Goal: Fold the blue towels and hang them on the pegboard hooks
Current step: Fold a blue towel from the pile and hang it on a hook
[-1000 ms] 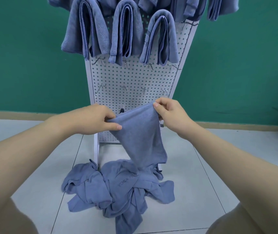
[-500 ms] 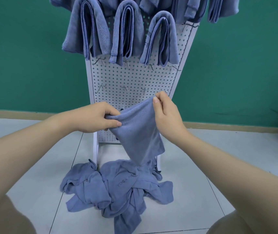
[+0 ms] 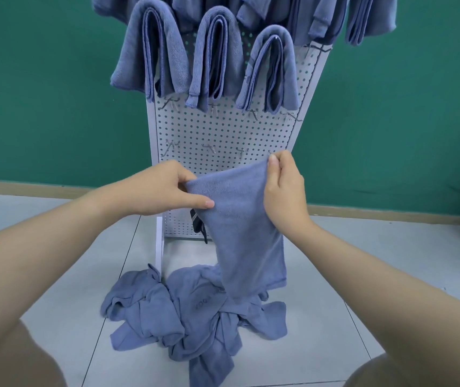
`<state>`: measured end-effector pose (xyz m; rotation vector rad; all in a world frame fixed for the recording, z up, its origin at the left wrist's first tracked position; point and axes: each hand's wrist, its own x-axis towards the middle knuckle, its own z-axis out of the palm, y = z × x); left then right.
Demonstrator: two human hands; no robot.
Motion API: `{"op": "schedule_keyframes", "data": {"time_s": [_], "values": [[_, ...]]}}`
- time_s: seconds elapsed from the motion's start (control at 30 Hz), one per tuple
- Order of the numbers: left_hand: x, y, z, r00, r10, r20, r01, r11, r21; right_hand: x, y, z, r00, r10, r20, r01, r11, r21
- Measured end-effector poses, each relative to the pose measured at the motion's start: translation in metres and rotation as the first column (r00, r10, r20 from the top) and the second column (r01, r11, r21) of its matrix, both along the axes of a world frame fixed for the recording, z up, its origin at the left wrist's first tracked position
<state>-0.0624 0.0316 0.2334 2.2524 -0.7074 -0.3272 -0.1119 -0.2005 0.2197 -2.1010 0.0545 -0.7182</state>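
Bright even light, soft shadows, wide-angle edge distortion

Towel up in both your hands, right in front of the pegboard.

Your left hand (image 3: 167, 188) pinches one top corner of the blue towel (image 3: 247, 227), your right hand (image 3: 284, 191) the other, beside a bare hook (image 3: 270, 152). It hangs over the crumpled pile (image 3: 189, 317) on the floor; folded towels (image 3: 217, 57) drape above on the pegboard (image 3: 223, 132).

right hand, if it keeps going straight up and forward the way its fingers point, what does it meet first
Probably the bare hook just past the right hand, on the pegboard. The hand pinches the towel corner close by it; depth is unclear.
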Motion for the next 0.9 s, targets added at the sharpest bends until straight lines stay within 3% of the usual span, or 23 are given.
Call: {"op": "schedule_keyframes", "data": {"time_s": [0.13,0.2,0.3,0.37,0.47,0.57,0.67,0.77,0.9], "values": [[-0.005,0.002,0.002,0.996,0.085,-0.010,-0.084,0.950,-0.300,-0.004,0.003,0.016,0.992,0.103,-0.078,-0.090,0.984,0.155],[-0.004,0.002,0.005,0.991,0.119,-0.067,-0.137,0.858,-0.495,-0.007,0.002,0.027,0.975,0.193,-0.115,-0.156,0.951,0.268],[-0.004,0.000,0.012,0.962,0.064,-0.266,-0.240,0.664,-0.708,-0.009,0.000,0.040,0.933,0.345,-0.100,-0.262,0.844,0.468],[-0.007,-0.006,0.014,0.915,-0.033,-0.403,-0.296,0.624,-0.723,-0.006,-0.001,0.041,0.923,0.373,-0.092,-0.280,0.818,0.503],[-0.015,-0.016,0.006,0.855,-0.038,-0.517,-0.353,0.687,-0.635,-0.004,0.001,0.035,0.939,0.334,-0.089,-0.265,0.861,0.434],[-0.014,-0.024,0.000,0.902,0.153,-0.403,-0.385,0.705,-0.595,-0.004,0.002,0.029,0.980,0.189,-0.066,-0.164,0.946,0.278],[-0.014,-0.033,-0.004,0.917,0.387,-0.094,-0.363,0.714,-0.598,-0.012,0.013,0.027,0.997,0.069,0.034,-0.075,0.975,0.209],[-0.018,-0.042,-0.005,0.821,0.555,0.134,-0.355,0.679,-0.643,-0.014,0.026,0.031,0.991,0.108,0.073,-0.124,0.958,0.257],[-0.010,-0.042,-0.002,0.757,0.618,0.214,-0.318,0.634,-0.705,-0.013,0.021,0.041,0.970,0.244,0.010,-0.231,0.904,0.359]]}}
